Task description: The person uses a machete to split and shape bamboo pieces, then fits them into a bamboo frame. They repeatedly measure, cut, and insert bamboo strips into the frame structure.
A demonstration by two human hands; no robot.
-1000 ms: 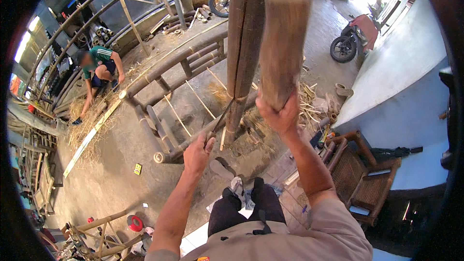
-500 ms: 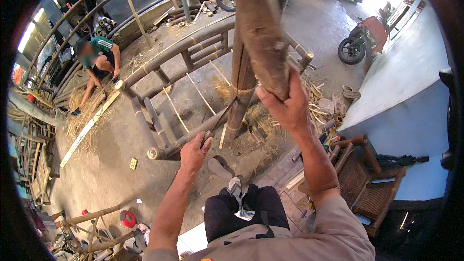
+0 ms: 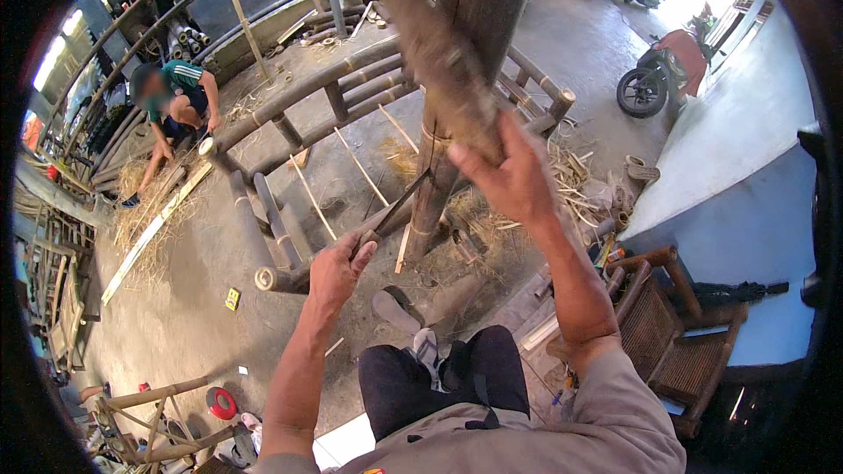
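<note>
My left hand (image 3: 336, 274) is closed round the handle of a long knife (image 3: 397, 211). The blade slants up to the right, and its tip meets the side of a thick dark bamboo pole (image 3: 492, 2), which stands upright before me. In my right hand (image 3: 520, 183) is a heavy, rough wooden club (image 3: 450, 66), smeared by motion. It is gripped at its lower end and leans up to the left, in front of the pole. The club hides part of the pole. Whether it touches the pole cannot be told.
Behind the pole stands a bamboo frame (image 3: 230, 154) with rails and thin slats. A co-worker (image 3: 183, 92) squats at far left beside shavings and a long pale strip (image 3: 158, 233). At right are a bamboo chair (image 3: 654, 333) and a parked motorbike (image 3: 654, 79). Offcuts (image 3: 571, 175) litter the floor.
The club has tipped to the left and its upper end is lower, with my right hand turned along. My left hand has shifted slightly left, and more of the blade shows.
</note>
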